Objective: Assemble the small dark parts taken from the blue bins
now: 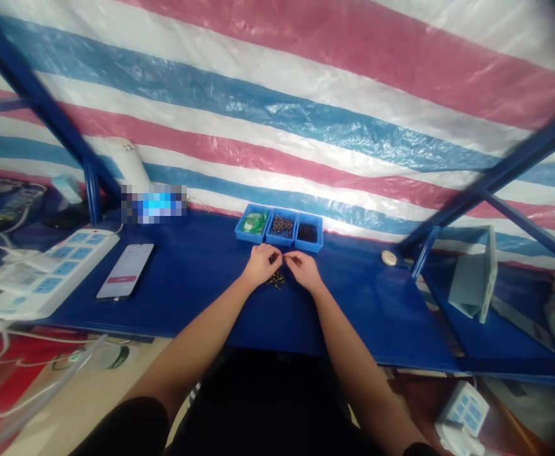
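My left hand (260, 265) and my right hand (305, 271) rest close together on the blue table (192, 285), fingers pinched around small dark parts that I cannot name. A little heap of the same small dark parts (276, 279) lies on the table between the two hands. Just beyond the hands stand three small blue bins (279, 229): the left one holds something green, the middle one metal-looking pieces, the right one dark pieces.
A smartphone (126, 270) lies face up at the left, next to a white power strip (44, 273) with cables. A small round white object (389, 258) lies to the right. Blue frame posts (92, 190) stand at both sides; a pale box (472, 272) is on the right.
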The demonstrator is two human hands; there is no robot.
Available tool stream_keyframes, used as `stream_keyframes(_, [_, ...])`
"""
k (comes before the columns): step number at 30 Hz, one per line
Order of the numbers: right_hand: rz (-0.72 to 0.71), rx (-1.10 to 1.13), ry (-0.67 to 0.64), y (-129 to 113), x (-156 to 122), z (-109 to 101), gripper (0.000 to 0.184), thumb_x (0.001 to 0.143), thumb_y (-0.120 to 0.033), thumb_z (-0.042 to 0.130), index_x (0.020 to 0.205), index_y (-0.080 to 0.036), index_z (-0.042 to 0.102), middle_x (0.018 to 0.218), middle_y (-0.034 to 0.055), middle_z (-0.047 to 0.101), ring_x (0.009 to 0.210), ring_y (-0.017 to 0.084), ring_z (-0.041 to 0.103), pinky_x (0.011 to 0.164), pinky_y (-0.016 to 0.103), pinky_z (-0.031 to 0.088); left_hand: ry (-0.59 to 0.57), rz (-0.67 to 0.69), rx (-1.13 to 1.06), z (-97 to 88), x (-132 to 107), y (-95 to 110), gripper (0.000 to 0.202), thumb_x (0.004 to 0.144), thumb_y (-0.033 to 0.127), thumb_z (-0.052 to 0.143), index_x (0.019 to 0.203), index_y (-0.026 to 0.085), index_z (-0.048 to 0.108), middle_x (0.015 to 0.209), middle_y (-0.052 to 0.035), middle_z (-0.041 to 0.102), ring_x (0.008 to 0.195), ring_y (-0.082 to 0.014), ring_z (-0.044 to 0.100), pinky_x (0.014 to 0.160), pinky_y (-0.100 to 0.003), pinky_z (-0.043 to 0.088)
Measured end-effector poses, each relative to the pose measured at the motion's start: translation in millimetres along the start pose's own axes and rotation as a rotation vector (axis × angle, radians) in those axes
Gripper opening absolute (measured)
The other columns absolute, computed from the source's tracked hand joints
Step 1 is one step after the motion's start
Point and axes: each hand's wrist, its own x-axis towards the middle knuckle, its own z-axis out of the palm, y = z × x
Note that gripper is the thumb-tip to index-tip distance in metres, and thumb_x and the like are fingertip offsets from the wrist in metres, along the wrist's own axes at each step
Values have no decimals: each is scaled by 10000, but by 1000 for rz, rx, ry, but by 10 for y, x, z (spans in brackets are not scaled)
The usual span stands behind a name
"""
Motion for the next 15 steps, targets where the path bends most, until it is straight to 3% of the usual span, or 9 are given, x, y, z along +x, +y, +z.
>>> stream_keyframes(5, [3,65,85,12,-8,3,270,792,-361,599,953,-171,704,895,72,722,742,177,656,723,319,545,15,11,-47,22,12,-21,142,866,256,523,837,209,654,843,-18,674,839,-170,587,832,-341,391])
stream_keyframes(15, [-19,39,104,-5,19,9,253,794,-371,607,920,-180,716,852,59,726,684,175,647,686,318,544,19,20,-85,-28,24,-2,120,865,278,544,873,216,646,875,-16,683,845,-175,602,839,-351,407])
